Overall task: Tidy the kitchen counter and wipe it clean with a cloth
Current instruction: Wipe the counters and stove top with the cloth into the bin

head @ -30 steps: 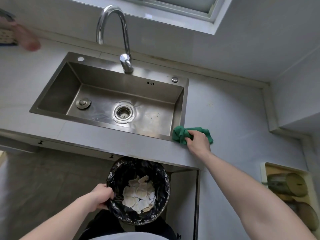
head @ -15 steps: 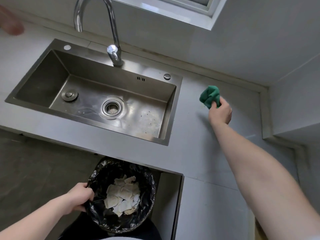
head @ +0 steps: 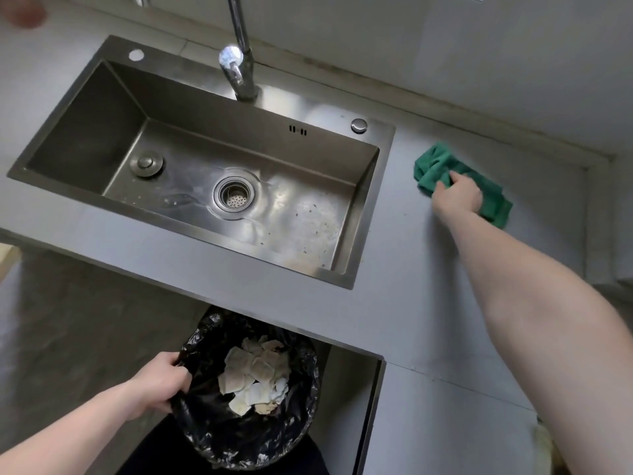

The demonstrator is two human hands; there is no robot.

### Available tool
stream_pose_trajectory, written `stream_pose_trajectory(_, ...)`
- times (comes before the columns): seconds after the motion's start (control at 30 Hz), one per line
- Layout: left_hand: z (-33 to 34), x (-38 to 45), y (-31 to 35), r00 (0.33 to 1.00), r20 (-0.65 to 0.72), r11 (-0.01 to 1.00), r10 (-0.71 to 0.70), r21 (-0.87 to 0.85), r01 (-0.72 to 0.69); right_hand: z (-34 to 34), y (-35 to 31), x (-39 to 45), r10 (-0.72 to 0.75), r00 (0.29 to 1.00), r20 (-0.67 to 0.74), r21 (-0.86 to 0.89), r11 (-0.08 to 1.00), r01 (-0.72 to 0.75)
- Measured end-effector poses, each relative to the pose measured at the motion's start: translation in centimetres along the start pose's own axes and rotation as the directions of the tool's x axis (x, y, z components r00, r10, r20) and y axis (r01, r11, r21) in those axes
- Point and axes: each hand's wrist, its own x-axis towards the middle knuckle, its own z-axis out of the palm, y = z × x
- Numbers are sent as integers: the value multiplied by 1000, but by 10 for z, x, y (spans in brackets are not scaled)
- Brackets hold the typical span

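Observation:
A crumpled green cloth [head: 432,165] lies on the grey counter [head: 404,269] to the right of the sink. My right hand [head: 457,195] grips it and presses it down on the counter, near the back wall. Below the counter's front edge, my left hand [head: 158,383] grips the left rim of a bin lined with a black bag [head: 253,437]. Crumpled pale paper scraps [head: 255,380] lie inside the bin.
A steel sink [head: 308,108] with a drain strainer [head: 234,197] and a chrome tap [head: 239,73] fills the left of the counter. The wall runs close behind the cloth. A cabinet edge [head: 373,406] stands right of the bin. Dark floor lies at lower left.
My right hand has carried the cloth from the sink's front right corner up toward the back wall and now presses it flat on the counter. My left hand has kept hold of the bin.

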Motion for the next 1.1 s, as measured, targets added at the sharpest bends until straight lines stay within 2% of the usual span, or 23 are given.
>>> stream_pose_trajectory(0.13, 5, -3, 1, 1000, 3, 1000, -14, 20, 14, -3, 4, -24, -98, 993, 64, -118, 987, 105)
stream_pose_trajectory(0.23, 12, -9, 6, 1000, 4, 1000, -2, 23, 2, -6, 3, -48, -151, 984, 100, -149, 975, 165)
stream_pose_trajectory(0.47, 25, -9, 3, 995, 100, 1000, -2, 14, 1, -4, -2, -123, -233, 961, 146, -204, 944, 260)
stream_pose_trajectory(1.1, 41, -24, 15, 986, 137, 993, 92, 59, -101, 4, 10, -306, -330, 892, 310, -202, 894, 401)
